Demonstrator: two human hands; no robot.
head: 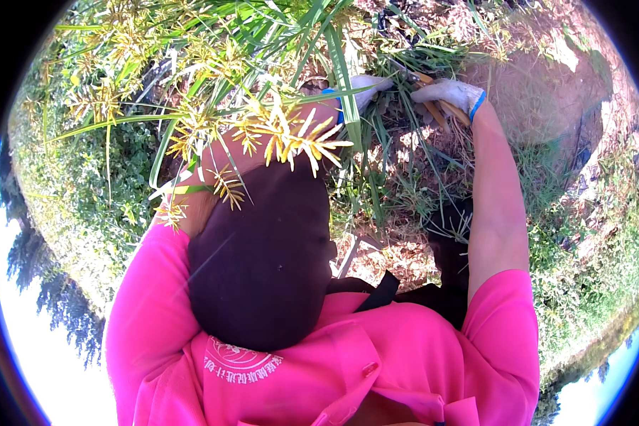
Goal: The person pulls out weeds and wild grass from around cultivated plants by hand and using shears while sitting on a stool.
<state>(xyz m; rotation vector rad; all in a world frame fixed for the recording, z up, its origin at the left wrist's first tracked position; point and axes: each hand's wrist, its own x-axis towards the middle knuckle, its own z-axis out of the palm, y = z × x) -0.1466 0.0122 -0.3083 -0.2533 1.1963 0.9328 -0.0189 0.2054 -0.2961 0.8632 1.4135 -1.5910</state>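
Note:
My left hand, in a white work glove with a blue cuff, is closed at a clump of long green grass; leaves hide part of it and its fingertips. To its right, my right hand wears a matching glove and grips a pair of hand shears with orange-brown handles. The shears' front end points into the grass between my hands, where the blades are mostly covered. Tall sedge stalks with yellow flower heads lean across my left forearm.
My bent knee in dark trousers rises between my arms. Low green plants spread on the left. Bare reddish soil lies beyond my right hand. Dry litter covers the ground near my feet.

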